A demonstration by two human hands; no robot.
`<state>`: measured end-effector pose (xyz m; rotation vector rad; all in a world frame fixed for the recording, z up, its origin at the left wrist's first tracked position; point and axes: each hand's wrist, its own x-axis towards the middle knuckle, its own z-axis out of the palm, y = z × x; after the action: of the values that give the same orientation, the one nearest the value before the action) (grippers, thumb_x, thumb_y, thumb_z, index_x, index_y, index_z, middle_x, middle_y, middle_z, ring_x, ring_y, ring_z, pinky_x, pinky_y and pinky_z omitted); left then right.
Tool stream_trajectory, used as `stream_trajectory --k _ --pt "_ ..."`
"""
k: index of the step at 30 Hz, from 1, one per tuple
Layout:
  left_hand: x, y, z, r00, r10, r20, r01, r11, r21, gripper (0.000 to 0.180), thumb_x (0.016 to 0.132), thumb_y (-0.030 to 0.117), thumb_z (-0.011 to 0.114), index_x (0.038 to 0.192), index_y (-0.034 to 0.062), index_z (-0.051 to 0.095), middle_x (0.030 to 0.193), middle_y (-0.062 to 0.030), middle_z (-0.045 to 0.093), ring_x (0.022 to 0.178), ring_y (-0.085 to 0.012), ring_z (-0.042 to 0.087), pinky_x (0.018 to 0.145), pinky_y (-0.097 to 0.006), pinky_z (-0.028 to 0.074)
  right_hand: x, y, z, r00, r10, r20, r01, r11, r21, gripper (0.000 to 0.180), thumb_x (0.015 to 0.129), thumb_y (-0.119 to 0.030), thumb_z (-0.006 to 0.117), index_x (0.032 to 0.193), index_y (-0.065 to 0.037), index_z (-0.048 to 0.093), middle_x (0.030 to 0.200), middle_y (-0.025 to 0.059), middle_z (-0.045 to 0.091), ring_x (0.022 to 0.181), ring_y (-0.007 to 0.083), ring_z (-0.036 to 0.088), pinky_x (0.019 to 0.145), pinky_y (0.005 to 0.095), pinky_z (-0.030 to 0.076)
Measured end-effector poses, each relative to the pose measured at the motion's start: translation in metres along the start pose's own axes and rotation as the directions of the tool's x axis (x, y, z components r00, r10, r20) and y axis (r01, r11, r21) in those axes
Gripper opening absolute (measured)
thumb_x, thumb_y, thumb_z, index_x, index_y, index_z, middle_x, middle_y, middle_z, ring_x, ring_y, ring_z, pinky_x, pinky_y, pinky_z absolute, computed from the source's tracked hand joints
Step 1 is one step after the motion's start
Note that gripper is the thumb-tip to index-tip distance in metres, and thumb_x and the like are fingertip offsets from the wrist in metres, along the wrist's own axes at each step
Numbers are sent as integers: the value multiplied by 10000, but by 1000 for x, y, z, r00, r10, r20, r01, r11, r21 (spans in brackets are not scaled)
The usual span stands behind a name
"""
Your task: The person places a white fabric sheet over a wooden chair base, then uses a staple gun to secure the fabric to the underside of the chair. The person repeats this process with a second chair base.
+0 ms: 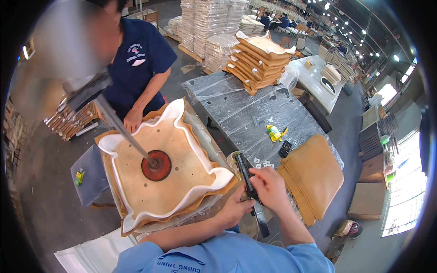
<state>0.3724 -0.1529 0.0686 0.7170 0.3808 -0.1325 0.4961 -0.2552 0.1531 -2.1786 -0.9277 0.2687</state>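
Two hands work one tool just right of the square plywood seat board (157, 166), which lies in white foam and tan leather under a red round press pad (156, 165). The left hand (234, 210) is cupped under the black staple gun (249, 191), fingers closed on it, while the right hand (268, 185) pinches it from above. Best held steady over the plastic-covered worktop (246, 109), muzzle away from the co-worker's hand (132, 120) on the leather edge.

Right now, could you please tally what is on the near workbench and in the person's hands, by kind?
Black staple gun, held in both the left hand and the right hand: 1
Wooden seat board with white foam: 1
Red round press pad: 1
Total: 3
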Motion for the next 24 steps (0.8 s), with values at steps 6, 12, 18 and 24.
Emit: stream_trajectory --k 6,12,18,24 --pt "-56 14 6 971 -48 232 56 998 -24 643 1072 -46 553 1677 134 426 1453 -20 605 1250 -207 697 1118 -443 579 -33 65 58 702 475 530 -640 93 763 723 1136 -702 429 1291 -41 677 874 49 690 740 175 646 654 311 544" --pt "-73 -14 21 972 225 65 -228 973 43 488 1113 196 675 1564 47 562 1147 -41 756 967 -141 727 844 -293 581 -27 58 53 846 475 242 -307 61 950 678 1091 -730 517 1069 -72 678 736 27 593 592 170 561 509 312 481" --pt "-94 5 24 992 115 45 -111 683 722 758 1028 487 750 1592 35 521 1284 -202 714 1164 -314 706 1037 -420 550 -3 61 15 867 493 -71 -39 208 977 488 1142 -576 568 981 -123 651 739 5 666 612 123 641 561 293 555" --pt "-71 5 39 689 720 84 -541 434 721 662 1029 407 772 1530 16 586 1227 -183 684 1212 -350 619 1011 -443 519 -28 21 25 953 290 -84 -72 488 870 525 1148 -585 541 1129 -70 642 793 38 682 645 151 654 594 298 551"
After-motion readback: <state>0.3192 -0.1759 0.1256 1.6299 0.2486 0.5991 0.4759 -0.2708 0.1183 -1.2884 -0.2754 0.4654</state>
